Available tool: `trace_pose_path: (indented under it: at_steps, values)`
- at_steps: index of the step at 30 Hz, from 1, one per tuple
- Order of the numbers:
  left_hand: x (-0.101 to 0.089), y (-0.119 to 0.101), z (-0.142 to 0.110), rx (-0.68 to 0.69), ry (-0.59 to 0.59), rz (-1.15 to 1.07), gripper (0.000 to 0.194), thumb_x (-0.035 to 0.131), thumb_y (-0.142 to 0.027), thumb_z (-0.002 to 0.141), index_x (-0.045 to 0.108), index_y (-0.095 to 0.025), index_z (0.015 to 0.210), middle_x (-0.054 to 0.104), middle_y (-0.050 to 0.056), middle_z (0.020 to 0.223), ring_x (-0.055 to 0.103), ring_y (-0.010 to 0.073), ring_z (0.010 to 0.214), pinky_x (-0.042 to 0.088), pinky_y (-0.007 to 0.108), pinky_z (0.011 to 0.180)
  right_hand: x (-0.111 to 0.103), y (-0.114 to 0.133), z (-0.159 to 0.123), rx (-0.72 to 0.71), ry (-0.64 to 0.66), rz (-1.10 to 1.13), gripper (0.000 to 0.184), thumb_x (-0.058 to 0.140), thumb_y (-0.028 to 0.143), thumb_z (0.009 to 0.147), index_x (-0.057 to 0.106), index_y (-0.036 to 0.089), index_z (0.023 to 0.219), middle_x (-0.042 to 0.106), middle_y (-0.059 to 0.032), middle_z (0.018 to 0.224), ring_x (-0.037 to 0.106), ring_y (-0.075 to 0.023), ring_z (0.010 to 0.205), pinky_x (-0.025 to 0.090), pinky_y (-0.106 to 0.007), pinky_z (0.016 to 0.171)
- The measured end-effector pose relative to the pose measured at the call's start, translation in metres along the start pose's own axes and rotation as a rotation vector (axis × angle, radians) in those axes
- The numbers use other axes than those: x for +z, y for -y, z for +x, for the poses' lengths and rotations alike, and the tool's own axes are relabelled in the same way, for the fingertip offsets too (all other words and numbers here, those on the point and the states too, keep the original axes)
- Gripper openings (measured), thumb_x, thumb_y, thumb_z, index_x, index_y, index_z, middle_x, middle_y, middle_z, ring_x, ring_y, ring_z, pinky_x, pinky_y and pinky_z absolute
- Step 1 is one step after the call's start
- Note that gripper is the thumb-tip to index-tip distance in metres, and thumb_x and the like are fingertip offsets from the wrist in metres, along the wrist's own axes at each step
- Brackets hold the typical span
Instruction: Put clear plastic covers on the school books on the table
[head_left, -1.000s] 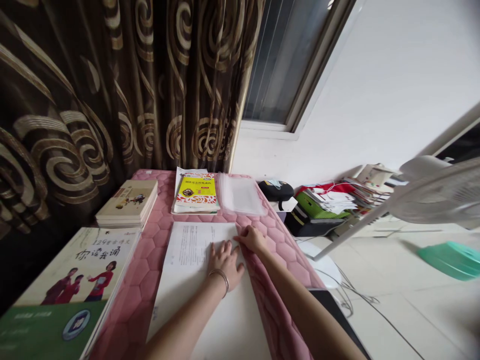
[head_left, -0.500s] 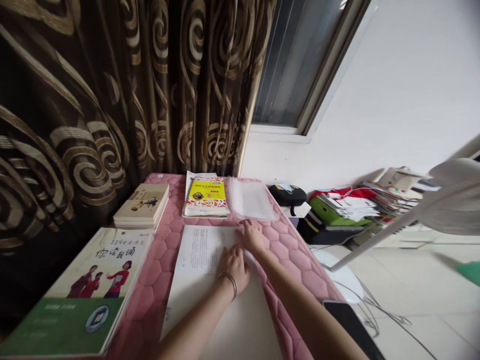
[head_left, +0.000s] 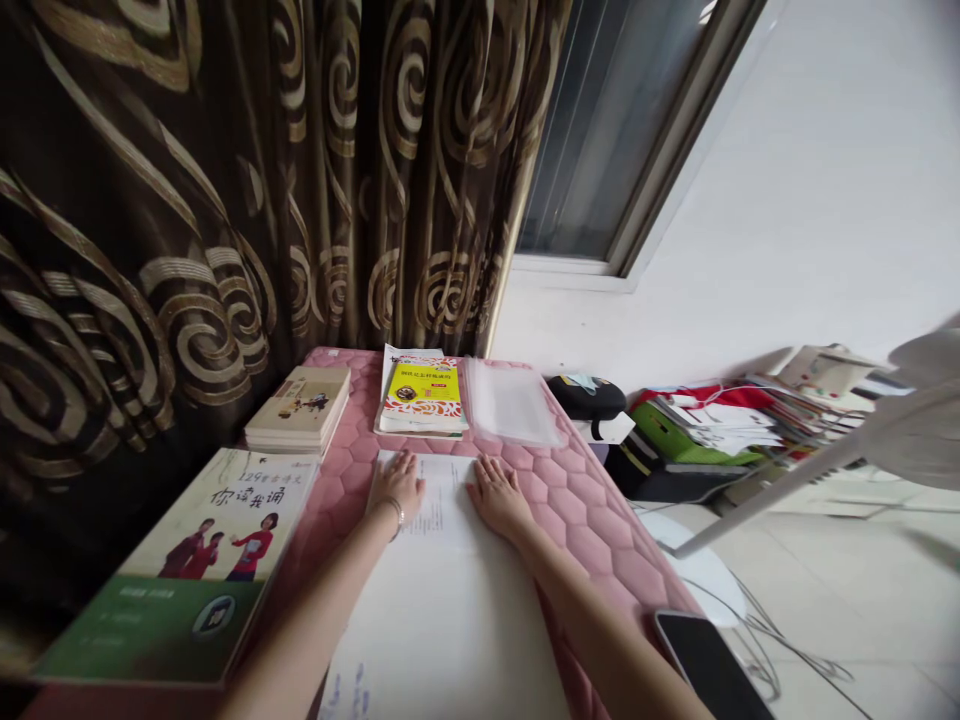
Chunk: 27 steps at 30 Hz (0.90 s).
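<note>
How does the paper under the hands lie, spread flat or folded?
Spread flat: the paper lies smooth under the left hand and right hand.

The left hand point(head_left: 396, 487) and right hand point(head_left: 499, 497) lie flat, palms down, fingers slightly spread.

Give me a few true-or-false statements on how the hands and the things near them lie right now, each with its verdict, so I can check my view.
1. The left hand lies on the printed sheet. True.
2. The left hand wears a metal bangle. True.
3. The right hand grips a phone. False: it lies flat on the sheet, and the phone lies apart at lower right.
4. The yellow-covered book is inside the clear plastic sleeve. False: they lie side by side on the pink quilted mat.
</note>
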<state>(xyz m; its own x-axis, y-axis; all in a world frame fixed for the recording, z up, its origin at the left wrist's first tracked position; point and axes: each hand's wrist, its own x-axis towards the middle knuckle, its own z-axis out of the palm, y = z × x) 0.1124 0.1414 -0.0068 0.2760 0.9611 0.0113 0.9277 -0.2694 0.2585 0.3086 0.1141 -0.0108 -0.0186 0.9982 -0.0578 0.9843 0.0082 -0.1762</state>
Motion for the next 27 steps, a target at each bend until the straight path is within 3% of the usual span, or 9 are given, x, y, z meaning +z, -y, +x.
trace_pose_path:
  at_steps: [3,8,11,13,17,21,27]
  values:
    - [-0.001,0.013,-0.002,-0.015,-0.004,0.035,0.057,0.032,-0.034,0.091,0.034,-0.016,0.146,0.027,0.01,0.155,0.023,0.0257,0.143,0.006,0.059,0.115,-0.002,0.025,0.002,0.025,-0.018,0.033,0.058,0.031,0.032,0.096,0.028,0.006,0.147,0.018,-0.0146,0.156,0.014,-0.0279,0.145,0.009,-0.053,0.115]
    - [0.001,0.013,-0.003,0.004,0.031,0.12,0.056,0.028,-0.02,0.091,0.034,-0.023,0.146,0.022,0.006,0.157,0.02,0.0241,0.144,0.003,0.06,0.115,0.005,0.089,0.012,-0.202,-0.003,0.195,0.057,0.021,0.04,0.099,0.026,0.014,0.149,0.02,-0.0085,0.156,0.01,-0.0223,0.146,0.01,-0.05,0.116]
    - [0.0,0.013,-0.003,0.005,0.041,0.124,0.059,0.026,-0.016,0.09,0.031,-0.026,0.147,0.022,0.003,0.157,0.019,0.024,0.145,0.004,0.061,0.115,0.011,0.102,0.02,-0.195,0.015,0.212,0.06,0.015,0.045,0.099,0.027,0.014,0.149,0.02,-0.0087,0.156,0.01,-0.0217,0.146,0.009,-0.049,0.116]
    - [0.0,0.014,-0.002,-0.021,0.018,0.116,0.057,0.025,-0.022,0.091,0.029,-0.024,0.148,0.023,0.004,0.157,0.019,0.0253,0.145,0.005,0.062,0.115,0.013,0.093,0.021,-0.137,0.011,0.199,0.064,0.017,0.047,0.098,0.025,0.009,0.149,0.017,-0.0109,0.157,0.009,-0.0219,0.146,0.008,-0.046,0.117]
    - [-0.001,0.017,-0.002,-0.14,-0.017,0.114,0.059,0.021,-0.037,0.093,0.027,-0.016,0.149,0.026,0.008,0.156,0.019,0.0273,0.145,0.006,0.064,0.114,0.009,0.052,0.015,-0.008,-0.017,0.127,0.065,0.02,0.044,0.098,0.023,0.004,0.149,0.015,-0.0146,0.156,0.01,-0.0233,0.146,0.007,-0.044,0.117]
    - [-0.001,0.023,-0.004,-0.234,-0.027,0.129,0.062,0.02,-0.039,0.093,0.025,-0.012,0.149,0.024,0.011,0.156,0.014,0.0287,0.145,0.005,0.067,0.112,0.003,0.014,0.005,0.105,-0.035,0.062,0.064,0.02,0.044,0.098,0.024,0.004,0.148,0.018,-0.0144,0.156,0.012,-0.0234,0.146,0.007,-0.045,0.117]
    - [-0.009,0.025,-0.008,-0.291,-0.035,0.126,0.063,0.025,-0.043,0.092,0.026,-0.014,0.148,0.028,0.013,0.155,0.017,0.0332,0.144,0.008,0.068,0.11,0.002,0.001,0.002,0.126,-0.051,0.04,0.063,0.02,0.042,0.098,0.025,0.003,0.148,0.019,-0.0138,0.156,0.012,-0.0232,0.145,0.008,-0.047,0.117]
